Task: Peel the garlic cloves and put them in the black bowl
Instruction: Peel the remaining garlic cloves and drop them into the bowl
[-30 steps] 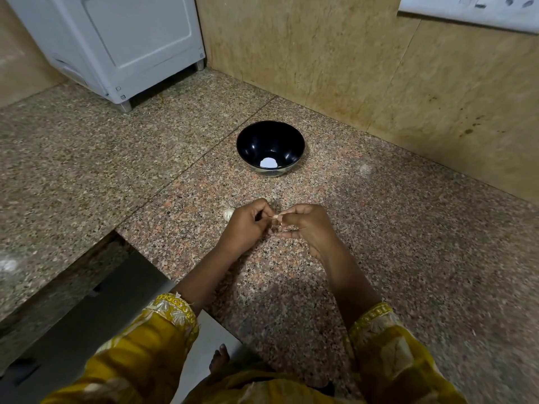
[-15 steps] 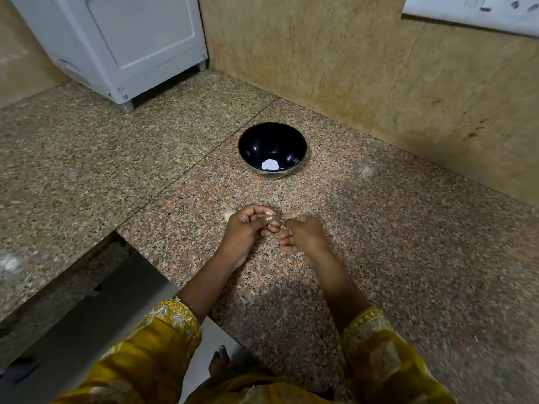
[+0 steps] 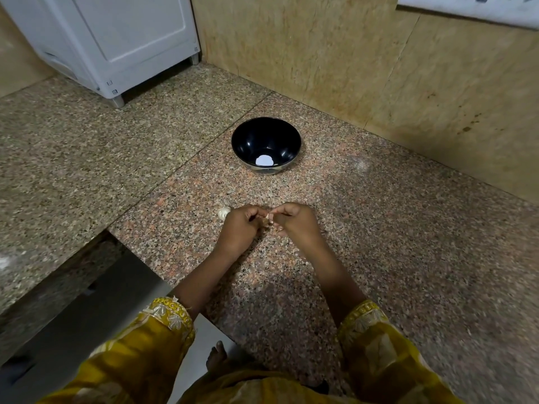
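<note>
The black bowl [image 3: 266, 141] stands on the speckled granite counter [image 3: 379, 243], with a bright white patch at its bottom. In front of it my left hand [image 3: 239, 228] and my right hand [image 3: 293, 223] meet, fingers curled, pinching a small garlic clove [image 3: 267, 219] between their fingertips. The clove is mostly hidden by the fingers. Just left of my left hand a pale garlic piece [image 3: 223, 212] lies on the counter.
A white appliance [image 3: 116, 39] stands on the counter at the back left. A beige stone wall [image 3: 379, 68] runs behind the bowl. The counter edge drops to a grey floor [image 3: 87, 301] at the lower left. Yellow sleeves fill the bottom.
My hands parted slightly and dipped toward the counter half a second ago; now they are together again, pinching the clove a little higher.
</note>
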